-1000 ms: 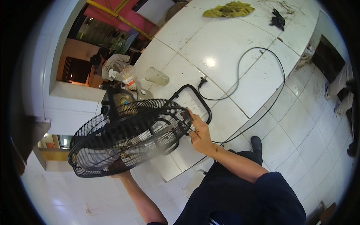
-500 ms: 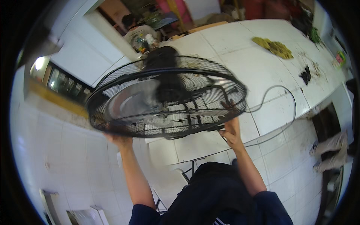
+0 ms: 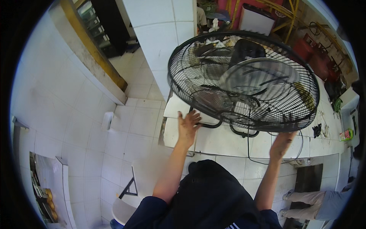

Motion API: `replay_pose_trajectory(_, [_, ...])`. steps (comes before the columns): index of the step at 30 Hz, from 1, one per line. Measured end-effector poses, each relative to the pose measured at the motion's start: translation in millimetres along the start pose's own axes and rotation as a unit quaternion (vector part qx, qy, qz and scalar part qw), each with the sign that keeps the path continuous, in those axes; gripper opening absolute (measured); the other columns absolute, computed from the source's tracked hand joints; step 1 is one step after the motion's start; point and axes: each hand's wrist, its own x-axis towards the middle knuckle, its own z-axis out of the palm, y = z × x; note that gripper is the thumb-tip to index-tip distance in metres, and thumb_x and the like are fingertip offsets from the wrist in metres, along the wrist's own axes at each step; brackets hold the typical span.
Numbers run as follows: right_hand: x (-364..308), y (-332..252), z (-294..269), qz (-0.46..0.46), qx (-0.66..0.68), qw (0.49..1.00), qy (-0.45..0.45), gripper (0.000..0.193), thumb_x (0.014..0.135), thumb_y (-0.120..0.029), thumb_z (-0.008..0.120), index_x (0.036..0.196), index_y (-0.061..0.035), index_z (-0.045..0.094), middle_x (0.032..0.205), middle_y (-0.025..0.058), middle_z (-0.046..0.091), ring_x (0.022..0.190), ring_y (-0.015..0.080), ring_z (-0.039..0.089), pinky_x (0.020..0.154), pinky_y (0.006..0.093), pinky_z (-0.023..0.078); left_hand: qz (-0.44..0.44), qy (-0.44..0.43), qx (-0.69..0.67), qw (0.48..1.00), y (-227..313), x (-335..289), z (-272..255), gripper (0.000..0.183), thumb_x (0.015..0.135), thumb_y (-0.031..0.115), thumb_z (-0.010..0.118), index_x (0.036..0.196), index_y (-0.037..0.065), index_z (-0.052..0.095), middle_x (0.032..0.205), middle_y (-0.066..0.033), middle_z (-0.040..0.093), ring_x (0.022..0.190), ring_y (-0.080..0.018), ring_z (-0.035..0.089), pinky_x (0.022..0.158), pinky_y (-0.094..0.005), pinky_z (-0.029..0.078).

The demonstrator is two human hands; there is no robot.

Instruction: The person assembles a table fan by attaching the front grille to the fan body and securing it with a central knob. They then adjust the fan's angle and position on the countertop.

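Note:
A black floor fan (image 3: 244, 80) with a wire cage and pale metal blades is on the white tiled table (image 3: 213, 143), its face tipped upward. Bent black tubes of its stand (image 3: 244, 134) show below the cage. My left hand (image 3: 188, 128) is open, fingers spread, beside the stand's left tube; whether it touches is hard to tell. At the cage's lower right rim is my right hand (image 3: 282, 144), dark smudges on it, its fingers mostly hidden by the rim. A thin dark cord (image 3: 248, 150) hangs from the fan and loops past the table's near edge.
Black scraps (image 3: 317, 130) lie on the table's right side. A white tiled pillar (image 3: 160, 42) rises behind the table's left end. A pale stool (image 3: 124, 212) stands low on the left. Someone in light trousers (image 3: 305, 198) is at the lower right. Red gas cylinders (image 3: 316, 57) stand behind.
Held up by both hands before, the fan is now at the table with its stand down. My left hand has come off the cage. The view has swung left.

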Motion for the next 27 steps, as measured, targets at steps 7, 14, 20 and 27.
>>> replay_pose_trajectory(7, [76.9,-93.9,29.7,-0.201,-0.248,0.944,-0.079,0.113,0.089,-0.074,0.058,0.159,0.0045,0.019,0.163,0.0244,0.031,0.151,0.0354,0.030,0.124,0.0499,0.020,-0.032,-0.141,-0.162,0.976,-42.7,9.1,27.0,0.100,0.098,0.078,0.024,0.153,-0.005,0.035,0.158,-0.0195,0.038,0.148,-0.0325,0.032,0.125,-0.0463,0.020])
replay_pose_trajectory(14, [88.7,-80.4,7.6,0.030,0.024,0.998,-0.054,0.081,0.107,-0.060,0.035,0.157,0.0035,0.032,0.156,0.0176,0.044,0.145,0.0288,0.041,0.123,0.0436,0.025,0.051,-0.165,-0.207,0.963,-56.0,31.7,23.9,0.045,0.100,0.019,0.036,0.138,0.002,0.053,0.141,-0.0105,0.056,0.136,-0.0247,0.048,0.124,-0.0448,0.027])
replay_pose_trajectory(20, [24.5,-17.5,-18.4,0.123,0.101,0.971,0.180,0.054,0.110,-0.043,0.041,0.145,-0.0029,0.047,0.145,0.0133,0.053,0.132,0.0269,0.051,0.113,0.0443,0.037,0.125,-0.130,-0.026,0.983,-38.8,63.1,13.0,0.041,0.089,-0.018,0.051,0.123,0.002,0.065,0.123,-0.0066,0.070,0.112,-0.0180,0.064,0.110,-0.0362,0.045])
replay_pose_trajectory(27, [-110.5,17.8,27.5,0.391,-0.066,0.918,0.018,0.028,0.104,-0.022,0.056,0.120,0.0017,0.059,0.103,0.0127,0.068,0.083,0.0209,0.067,0.076,0.0310,0.055,0.198,-0.092,0.069,0.973,-40.6,76.3,12.2,0.024,0.090,-0.017,0.060,0.103,-0.001,0.071,0.106,-0.0057,0.075,0.096,-0.0138,0.066,0.091,-0.0261,0.049])
